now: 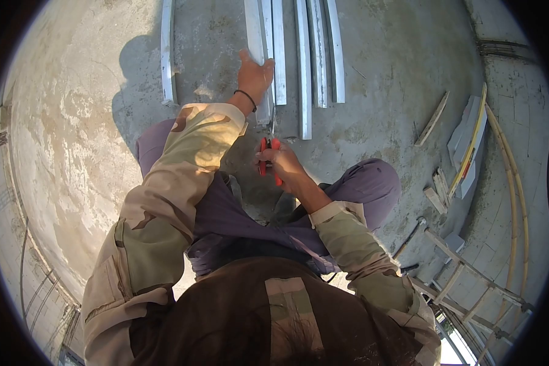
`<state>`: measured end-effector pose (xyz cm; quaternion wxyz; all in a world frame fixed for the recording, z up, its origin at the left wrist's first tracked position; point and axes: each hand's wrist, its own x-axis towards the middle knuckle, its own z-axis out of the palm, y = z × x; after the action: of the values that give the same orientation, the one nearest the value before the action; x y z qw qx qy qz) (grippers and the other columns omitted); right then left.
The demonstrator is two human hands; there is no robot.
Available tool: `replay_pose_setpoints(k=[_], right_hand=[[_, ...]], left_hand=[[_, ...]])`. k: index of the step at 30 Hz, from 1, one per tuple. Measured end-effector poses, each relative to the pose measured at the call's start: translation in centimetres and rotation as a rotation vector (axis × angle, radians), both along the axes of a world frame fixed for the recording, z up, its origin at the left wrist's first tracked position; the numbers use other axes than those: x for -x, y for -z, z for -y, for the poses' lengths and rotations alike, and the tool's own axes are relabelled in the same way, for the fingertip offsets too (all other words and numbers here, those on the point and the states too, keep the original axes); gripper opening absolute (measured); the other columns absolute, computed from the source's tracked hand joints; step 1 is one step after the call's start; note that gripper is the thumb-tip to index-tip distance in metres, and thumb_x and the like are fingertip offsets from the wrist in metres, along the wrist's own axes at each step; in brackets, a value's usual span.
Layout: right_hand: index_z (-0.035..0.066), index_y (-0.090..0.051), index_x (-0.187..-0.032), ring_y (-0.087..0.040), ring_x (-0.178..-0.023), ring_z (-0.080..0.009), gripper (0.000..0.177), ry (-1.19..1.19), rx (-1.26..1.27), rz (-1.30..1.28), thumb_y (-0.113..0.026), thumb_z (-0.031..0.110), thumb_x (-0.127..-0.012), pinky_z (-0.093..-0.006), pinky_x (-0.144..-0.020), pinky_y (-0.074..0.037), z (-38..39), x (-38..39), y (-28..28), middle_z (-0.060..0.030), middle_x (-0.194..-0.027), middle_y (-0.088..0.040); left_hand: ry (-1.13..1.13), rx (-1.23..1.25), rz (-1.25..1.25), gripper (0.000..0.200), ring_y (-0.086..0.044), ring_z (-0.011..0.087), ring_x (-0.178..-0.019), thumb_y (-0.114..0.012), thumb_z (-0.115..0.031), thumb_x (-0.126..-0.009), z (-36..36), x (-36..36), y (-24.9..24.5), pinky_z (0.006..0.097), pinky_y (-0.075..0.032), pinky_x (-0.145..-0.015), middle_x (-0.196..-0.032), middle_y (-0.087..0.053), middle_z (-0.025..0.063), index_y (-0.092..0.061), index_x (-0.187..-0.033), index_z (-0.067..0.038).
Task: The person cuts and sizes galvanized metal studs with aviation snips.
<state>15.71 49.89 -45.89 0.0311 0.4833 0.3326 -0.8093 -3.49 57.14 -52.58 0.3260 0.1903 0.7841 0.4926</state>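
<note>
My left hand is wrapped round a long silvery metal channel, near its close end, and wears a dark band at the wrist. Red-handled tin snips are gripped in my right hand, just below that end. Their blades point away from me, right at the end of the channel. More metal channels lie side by side on the floor beside my left hand, among them one channel reaching closer to me than its neighbours.
A separate metal channel lies to the left on the rough concrete floor. On the right are wood scraps, a grey board, a yellow strip and long poles. A ladder-like frame stands at lower right.
</note>
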Motion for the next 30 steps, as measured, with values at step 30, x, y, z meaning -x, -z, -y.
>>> replay_pose_setpoints(k=[30], right_hand=[[0.003,-0.061,-0.1,-0.06,-0.083,-0.0193,0.023,-0.269,-0.29,0.026,-0.067,0.009,-0.078,-0.0363,-0.073,-0.046,-2.1,-1.5,2.4,-0.0068,-0.09,-0.064]], left_hand=[[-0.059,0.097,-0.104,0.066,-0.067,0.0509,-0.104,-0.075,-0.028,-0.09,-1.7,-0.1,-1.4,0.0496,-0.054,-0.092,-0.109,-0.065,0.037,-0.035,-0.127,0.009]])
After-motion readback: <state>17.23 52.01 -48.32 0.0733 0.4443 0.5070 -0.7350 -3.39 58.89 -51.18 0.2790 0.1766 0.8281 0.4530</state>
